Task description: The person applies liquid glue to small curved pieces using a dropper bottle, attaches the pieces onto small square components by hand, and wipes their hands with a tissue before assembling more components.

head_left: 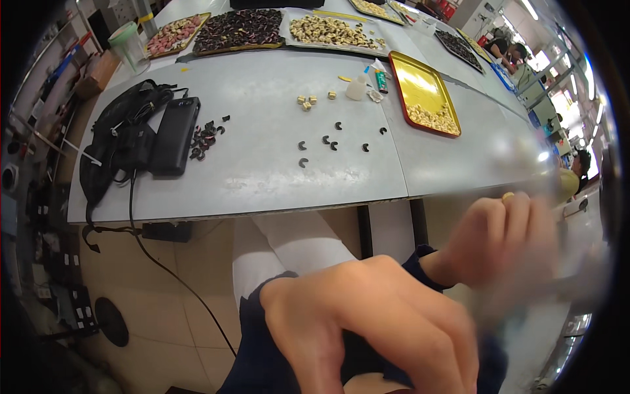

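Head view shows the left hand (pixel 387 315) large at five o'clock and the right hand (pixel 502 240) just past three, both off the near edge of the desk (pixel 275 190). The left fingers curl downward with their grasping side turned away, so I cannot tell how closed they are or whether they hold anything. The right fingers bend into a blurred, loose fist; a small gold bit (pixel 508 196) shows at its top (perhaps pinched, perhaps only a worn ring), and the grip is unreadable. If it is a loose piece, a slack hold could drop it toward the tiled floor (pixel 151 315), and the nearer hand could hide where it lands. A careless sleeve (pixel 421 268) could also scatter the dark C-shaped pieces (pixel 334 146) at twelve o'clock. The bit looks rounded and yellow, near in colour to the pale gold pieces (pixel 433 119) in the red-rimmed tray (pixel 420 79) between one and two o'clock.
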Motion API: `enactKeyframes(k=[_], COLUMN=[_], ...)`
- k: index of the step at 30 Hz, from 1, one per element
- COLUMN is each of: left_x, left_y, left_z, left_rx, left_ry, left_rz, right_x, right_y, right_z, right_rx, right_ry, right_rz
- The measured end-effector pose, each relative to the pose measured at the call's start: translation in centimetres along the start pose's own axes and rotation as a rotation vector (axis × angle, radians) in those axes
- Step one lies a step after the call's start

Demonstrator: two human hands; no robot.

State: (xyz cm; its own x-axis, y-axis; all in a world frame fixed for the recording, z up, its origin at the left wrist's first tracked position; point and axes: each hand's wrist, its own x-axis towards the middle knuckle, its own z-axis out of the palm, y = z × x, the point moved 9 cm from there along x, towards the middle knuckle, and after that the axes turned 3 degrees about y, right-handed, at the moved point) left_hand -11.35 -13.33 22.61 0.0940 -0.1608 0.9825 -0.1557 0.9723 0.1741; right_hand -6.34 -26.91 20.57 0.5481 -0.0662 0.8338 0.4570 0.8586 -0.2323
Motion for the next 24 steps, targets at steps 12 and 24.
enactKeyframes(k=[12, 24], left_x=[4.4, 6.6], left_y=[2.9, 2.5], left_z=[2.3, 3.6], left_rx=[0.119, 0.207], left_ry=[-0.095, -0.225], left_rz=[-0.018, -0.073], right_x=[-4.0, -9.4], right_y=[5.8, 8.4], right_z=[-12.6, -22.5], right_rx=[-0.702, -0.899], right_ry=[0.252, 0.478], right_rz=[0.232, 0.393])
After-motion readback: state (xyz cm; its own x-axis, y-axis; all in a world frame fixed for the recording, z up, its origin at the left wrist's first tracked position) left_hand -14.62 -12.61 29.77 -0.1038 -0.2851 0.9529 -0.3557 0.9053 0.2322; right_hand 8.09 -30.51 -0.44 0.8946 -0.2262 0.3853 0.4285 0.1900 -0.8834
